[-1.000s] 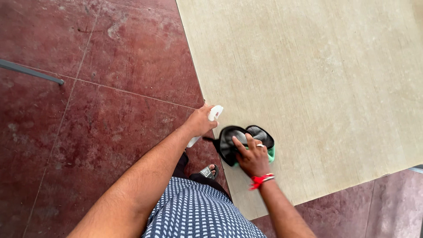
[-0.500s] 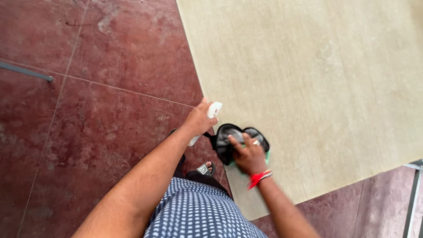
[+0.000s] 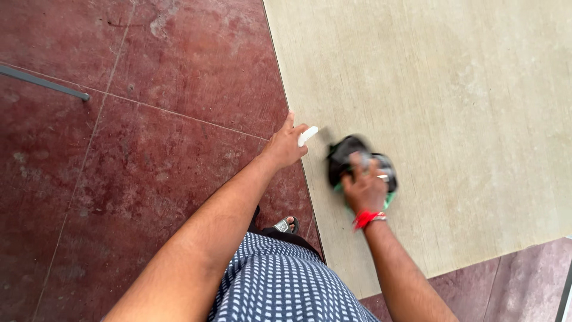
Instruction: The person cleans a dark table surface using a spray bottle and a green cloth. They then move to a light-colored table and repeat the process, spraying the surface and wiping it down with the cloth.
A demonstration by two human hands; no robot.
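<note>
My right hand (image 3: 364, 186) presses down on a black and green cloth (image 3: 344, 156) that lies on the pale beige tabletop (image 3: 453, 101), near its left edge; the cloth and hand are blurred with motion. A red band circles that wrist. My left hand (image 3: 286, 146) is closed around a white spray bottle (image 3: 308, 135), held just off the table's left edge, over the floor. Only the bottle's top shows past my fingers.
Dark red floor tiles (image 3: 137, 149) spread to the left. A thin grey metal bar (image 3: 42, 83) crosses the upper left. My sandalled foot (image 3: 285, 225) stands by the table edge. Another metal leg (image 3: 565, 295) shows at the lower right.
My right hand has slid the cloth up and to the right across the tabletop. My left hand with the bottle has risen a little alongside the edge.
</note>
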